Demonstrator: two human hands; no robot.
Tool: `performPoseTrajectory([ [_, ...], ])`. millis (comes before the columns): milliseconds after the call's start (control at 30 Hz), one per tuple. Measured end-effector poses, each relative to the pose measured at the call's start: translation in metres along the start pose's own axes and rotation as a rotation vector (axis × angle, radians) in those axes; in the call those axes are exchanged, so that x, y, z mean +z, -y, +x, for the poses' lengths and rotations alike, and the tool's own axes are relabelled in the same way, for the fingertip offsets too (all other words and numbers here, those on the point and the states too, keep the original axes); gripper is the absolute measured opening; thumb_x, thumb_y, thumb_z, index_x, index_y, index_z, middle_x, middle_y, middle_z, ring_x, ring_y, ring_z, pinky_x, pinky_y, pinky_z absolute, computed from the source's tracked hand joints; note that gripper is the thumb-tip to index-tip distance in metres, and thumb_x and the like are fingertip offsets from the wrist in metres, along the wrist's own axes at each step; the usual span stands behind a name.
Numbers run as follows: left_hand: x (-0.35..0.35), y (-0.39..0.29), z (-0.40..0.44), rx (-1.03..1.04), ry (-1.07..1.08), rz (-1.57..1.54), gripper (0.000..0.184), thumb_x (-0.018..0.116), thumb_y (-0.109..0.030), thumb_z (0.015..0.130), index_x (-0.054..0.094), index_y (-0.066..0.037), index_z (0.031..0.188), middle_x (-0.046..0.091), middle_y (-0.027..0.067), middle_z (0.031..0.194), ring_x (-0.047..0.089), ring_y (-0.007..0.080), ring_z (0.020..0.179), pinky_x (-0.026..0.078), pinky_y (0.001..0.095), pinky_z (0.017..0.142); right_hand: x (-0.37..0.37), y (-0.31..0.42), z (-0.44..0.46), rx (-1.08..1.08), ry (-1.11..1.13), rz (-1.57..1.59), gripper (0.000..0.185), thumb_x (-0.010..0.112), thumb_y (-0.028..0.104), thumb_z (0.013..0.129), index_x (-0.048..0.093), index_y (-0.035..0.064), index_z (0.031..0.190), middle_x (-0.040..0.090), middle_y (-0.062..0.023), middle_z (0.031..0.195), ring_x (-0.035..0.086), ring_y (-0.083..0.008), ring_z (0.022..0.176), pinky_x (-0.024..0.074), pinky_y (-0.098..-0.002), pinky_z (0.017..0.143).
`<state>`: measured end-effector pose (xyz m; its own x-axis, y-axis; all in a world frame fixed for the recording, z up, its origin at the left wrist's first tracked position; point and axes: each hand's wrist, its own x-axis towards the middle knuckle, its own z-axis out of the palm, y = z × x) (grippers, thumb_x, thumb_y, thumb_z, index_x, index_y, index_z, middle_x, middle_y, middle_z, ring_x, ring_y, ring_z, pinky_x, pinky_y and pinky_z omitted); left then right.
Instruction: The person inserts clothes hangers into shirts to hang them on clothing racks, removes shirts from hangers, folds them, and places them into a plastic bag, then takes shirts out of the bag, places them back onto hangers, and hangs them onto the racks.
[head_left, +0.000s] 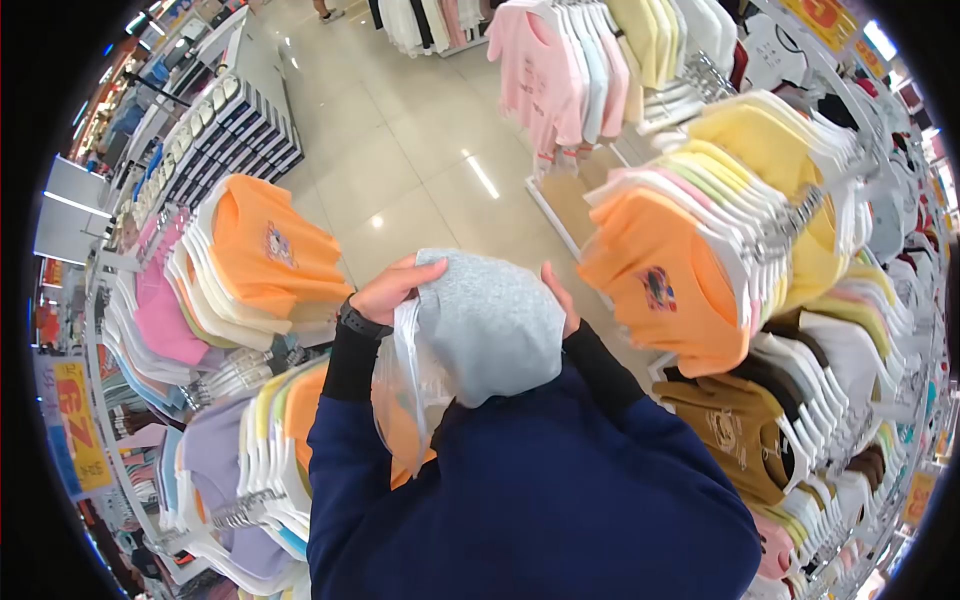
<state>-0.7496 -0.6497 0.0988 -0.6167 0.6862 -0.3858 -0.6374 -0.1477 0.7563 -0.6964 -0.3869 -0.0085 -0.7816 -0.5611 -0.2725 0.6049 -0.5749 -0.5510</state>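
Note:
A light grey folded garment (492, 325) is held up in front of my chest, between both hands. My left hand (392, 290), with a dark watch on the wrist, grips its upper left edge, the thumb lying on the fabric. A clear plastic bag (402, 380) with a whitish edge strip hangs under that hand, beside the garment; whether the fingers pinch it too is hidden. My right hand (562, 300) closes around the garment's right side, most of its fingers out of sight behind the cloth. What kind of garment it is cannot be made out.
Racks of shirts on white hangers flank me, with orange shirts at left (275, 250) and right (665, 275). Ahead are a pink shirt (540, 80) on a rack, stacked boxes (235, 140) and a glossy tiled floor (400, 150). A price sign (75, 425) hangs far left.

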Motion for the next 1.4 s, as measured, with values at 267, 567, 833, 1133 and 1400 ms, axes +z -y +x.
performPoseTrajectory([
  [267, -0.079, -0.109, 0.064, 0.121, -0.066, -0.150, 0.035, 0.048, -0.031, 0.102, 0.057, 0.000, 0.116, 0.066, 0.0072, 0.110, 0.065, 0.0145, 0.094, 0.052, 0.0308, 0.084, 0.007, 0.109, 0.098, -0.148, 0.185, -0.312, 0.078, 0.068, 0.038, 0.088, 0.031, 0.0001, 0.145, 0.046, -0.0142, 0.141, 0.046, -0.0249, 0.129, 0.0378, -0.0383, 0.107],
  [567, -0.161, -0.166, 0.114, 0.666, -0.840, 1.613, 0.046, 0.066, -0.034, 0.088, 0.058, -0.007, 0.124, 0.064, 0.0102, 0.119, 0.067, 0.0267, 0.094, 0.053, 0.0340, 0.079, 0.015, 0.169, 0.255, -0.096, -0.314, -0.282, 0.045, 0.066, 0.014, 0.086, 0.052, -0.0033, 0.125, 0.062, -0.0122, 0.117, 0.061, -0.0205, 0.105, 0.0501, -0.0353, 0.089],
  [833, -0.233, -0.226, 0.209, 0.456, -0.329, 1.907, 0.094, 0.081, -0.039, 0.064, 0.038, -0.014, 0.144, 0.058, 0.0099, 0.130, 0.068, 0.0279, 0.075, 0.055, 0.0356, 0.061, 0.014, 0.196, 0.383, 0.022, -0.358, -0.204, 0.043, 0.061, 0.014, 0.085, 0.050, 0.0010, 0.125, 0.060, -0.0056, 0.112, 0.061, -0.0173, 0.100, 0.0502, -0.0329, 0.087],
  [1133, -0.342, -0.319, 0.296, 0.338, 0.094, 1.536, 0.064, 0.071, -0.027, 0.066, 0.056, -0.005, 0.124, 0.067, 0.0199, 0.094, 0.067, 0.0314, 0.081, 0.053, 0.0386, 0.072, 0.033, 0.257, 0.456, -0.208, -0.495, -0.735, 0.042, 0.062, 0.010, 0.080, 0.053, 0.0003, 0.120, 0.062, -0.0086, 0.108, 0.061, -0.0188, 0.099, 0.0480, -0.0337, 0.089],
  [1400, -0.416, -0.355, 0.392, -0.033, 0.098, 0.871, 0.035, 0.066, -0.018, 0.076, 0.066, 0.004, 0.102, 0.070, 0.0109, 0.090, 0.065, 0.0186, 0.084, 0.050, 0.0333, 0.077, 0.072, 0.265, 0.496, -0.888, -0.971, -1.005, 0.041, 0.060, 0.006, 0.084, 0.051, 0.0002, 0.124, 0.058, -0.0163, 0.123, 0.055, -0.0267, 0.116, 0.0413, -0.0384, 0.101],
])
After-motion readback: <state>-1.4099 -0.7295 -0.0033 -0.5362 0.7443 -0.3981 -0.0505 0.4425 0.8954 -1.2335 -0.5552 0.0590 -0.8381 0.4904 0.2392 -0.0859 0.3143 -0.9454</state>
